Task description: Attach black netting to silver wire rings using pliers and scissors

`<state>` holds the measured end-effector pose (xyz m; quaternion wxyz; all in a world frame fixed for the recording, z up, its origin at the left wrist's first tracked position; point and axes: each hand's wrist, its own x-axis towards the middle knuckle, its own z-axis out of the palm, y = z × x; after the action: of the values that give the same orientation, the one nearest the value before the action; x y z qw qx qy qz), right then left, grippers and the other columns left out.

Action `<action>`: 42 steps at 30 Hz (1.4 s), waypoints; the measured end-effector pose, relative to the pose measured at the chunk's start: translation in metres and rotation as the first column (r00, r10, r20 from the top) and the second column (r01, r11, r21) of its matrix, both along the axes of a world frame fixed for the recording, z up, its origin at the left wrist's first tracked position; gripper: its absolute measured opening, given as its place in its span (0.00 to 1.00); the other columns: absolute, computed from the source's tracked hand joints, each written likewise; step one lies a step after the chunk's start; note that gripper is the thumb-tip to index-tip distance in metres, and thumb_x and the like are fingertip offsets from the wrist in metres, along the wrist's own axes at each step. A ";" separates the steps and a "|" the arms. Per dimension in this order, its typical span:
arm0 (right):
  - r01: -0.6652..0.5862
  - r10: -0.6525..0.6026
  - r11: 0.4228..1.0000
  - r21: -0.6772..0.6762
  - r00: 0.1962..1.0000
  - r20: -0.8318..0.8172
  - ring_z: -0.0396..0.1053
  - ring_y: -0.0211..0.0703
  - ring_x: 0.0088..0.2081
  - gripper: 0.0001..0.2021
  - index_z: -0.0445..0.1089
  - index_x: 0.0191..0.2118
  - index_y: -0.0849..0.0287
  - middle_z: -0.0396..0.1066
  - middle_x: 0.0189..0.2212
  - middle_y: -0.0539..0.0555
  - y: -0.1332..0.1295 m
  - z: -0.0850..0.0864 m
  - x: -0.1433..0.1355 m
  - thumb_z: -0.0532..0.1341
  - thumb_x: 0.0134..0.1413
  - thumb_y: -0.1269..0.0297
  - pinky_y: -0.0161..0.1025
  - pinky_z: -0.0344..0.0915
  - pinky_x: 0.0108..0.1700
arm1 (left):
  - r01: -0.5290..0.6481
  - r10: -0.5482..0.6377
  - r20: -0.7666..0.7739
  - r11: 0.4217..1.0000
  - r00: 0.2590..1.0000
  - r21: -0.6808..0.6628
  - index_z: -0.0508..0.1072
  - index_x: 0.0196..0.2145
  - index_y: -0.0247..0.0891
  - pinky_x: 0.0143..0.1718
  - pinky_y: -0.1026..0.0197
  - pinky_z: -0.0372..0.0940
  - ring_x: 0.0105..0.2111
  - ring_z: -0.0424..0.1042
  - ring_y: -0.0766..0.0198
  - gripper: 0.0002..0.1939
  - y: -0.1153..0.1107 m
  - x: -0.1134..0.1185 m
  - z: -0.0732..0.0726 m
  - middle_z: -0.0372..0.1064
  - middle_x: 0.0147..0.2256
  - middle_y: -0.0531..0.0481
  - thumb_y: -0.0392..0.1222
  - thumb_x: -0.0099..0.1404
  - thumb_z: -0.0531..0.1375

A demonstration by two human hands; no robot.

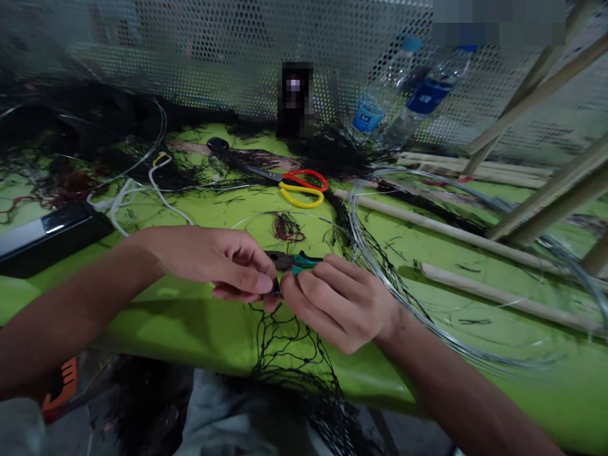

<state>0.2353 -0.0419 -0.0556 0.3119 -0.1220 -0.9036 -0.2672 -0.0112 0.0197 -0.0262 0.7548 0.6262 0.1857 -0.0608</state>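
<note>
My left hand [237, 266] and my right hand [337, 301] meet over the front of the green table, both closed in a pinch on the upper end of a black net [289, 345]. The netting hangs from the fingertips over the table's edge toward my lap. A small dark bit shows between the fingertips, too small to make out. Pliers with teal handles [306, 260] lie just behind the hands, partly hidden by the right fingers. Farther back rest scissors with one red and one yellow handle [304, 188]. A small tangle of dark red cord [287, 229] lies between scissors and pliers.
Coiled wire [361, 234] and wooden poles [456, 234] lie to the right, with more poles rising there. Two water bottles [368, 114] stand at the back by a perforated panel [213, 57]. A black-and-white box [57, 231] and white cord [121, 202] are at left.
</note>
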 end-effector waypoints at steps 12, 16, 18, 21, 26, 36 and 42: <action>0.007 -0.006 1.000 -0.014 0.999 0.043 0.62 0.40 0.30 0.09 0.77 0.46 0.69 0.70 0.32 0.54 -0.001 0.003 0.002 0.60 0.67 0.74 0.40 0.63 0.29 | -0.003 -0.005 -0.052 0.989 0.999 -0.151 0.80 0.37 0.37 0.20 0.69 0.57 0.21 0.63 0.71 0.14 0.006 0.003 0.000 0.68 0.27 0.53 0.51 0.65 0.71; 0.005 -0.005 1.000 -0.010 0.999 0.051 0.62 0.40 0.30 0.09 0.78 0.46 0.69 0.70 0.32 0.54 -0.001 0.003 0.002 0.60 0.66 0.75 0.40 0.63 0.29 | -0.039 0.037 -0.032 0.998 0.999 -0.053 0.80 0.35 0.37 0.20 0.68 0.58 0.21 0.62 0.71 0.11 0.002 0.006 0.000 0.68 0.26 0.54 0.48 0.64 0.72; 0.009 -0.010 1.000 0.003 0.999 0.051 0.61 0.40 0.29 0.09 0.78 0.46 0.69 0.69 0.31 0.54 -0.001 0.002 0.003 0.61 0.66 0.75 0.40 0.63 0.28 | -0.080 0.081 -0.024 0.996 0.996 0.041 0.79 0.33 0.36 0.20 0.68 0.56 0.20 0.61 0.71 0.11 -0.002 0.008 0.001 0.66 0.24 0.55 0.47 0.64 0.72; 0.011 -0.012 1.000 0.018 0.999 0.041 0.60 0.40 0.29 0.08 0.78 0.45 0.69 0.67 0.30 0.53 -0.001 0.002 0.002 0.61 0.65 0.74 0.40 0.62 0.28 | -0.160 0.169 -0.030 0.966 0.985 0.205 0.77 0.29 0.36 0.21 0.67 0.54 0.20 0.60 0.71 0.12 -0.014 0.010 0.005 0.63 0.20 0.56 0.46 0.63 0.71; 0.035 -0.035 0.999 0.027 0.999 0.009 0.60 0.39 0.29 0.08 0.78 0.41 0.66 0.67 0.29 0.53 -0.002 0.001 0.002 0.60 0.64 0.76 0.39 0.61 0.27 | -0.270 0.290 0.092 0.667 0.953 0.695 0.75 0.27 0.35 0.24 0.66 0.54 0.21 0.58 0.72 0.13 -0.037 0.011 0.014 0.62 0.20 0.57 0.42 0.68 0.65; 0.060 -0.060 0.998 -0.007 0.998 -0.007 0.64 0.39 0.28 0.05 0.77 0.39 0.67 0.68 0.26 0.52 -0.003 0.004 0.002 0.63 0.65 0.75 0.39 0.64 0.26 | -0.273 -0.056 0.281 -0.481 0.958 0.833 0.80 0.40 0.35 0.24 0.59 0.64 0.24 0.72 0.65 0.09 -0.054 0.001 0.002 0.78 0.30 0.50 0.32 0.73 0.59; 0.061 -0.062 0.998 -0.028 0.997 -0.047 0.60 0.38 0.26 0.07 0.77 0.38 0.66 0.64 0.24 0.49 -0.007 0.006 -0.001 0.61 0.66 0.76 0.38 0.62 0.26 | -0.234 0.070 0.352 -0.626 0.933 0.744 0.82 0.47 0.41 0.41 0.49 0.78 0.40 0.81 0.52 0.12 -0.076 -0.002 -0.015 0.81 0.42 0.44 0.33 0.73 0.59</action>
<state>0.2343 -0.0491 -0.0492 0.3233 -0.1601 -0.8952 -0.2615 -0.0128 -0.0566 -0.0407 -0.2097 0.9067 0.2090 0.3003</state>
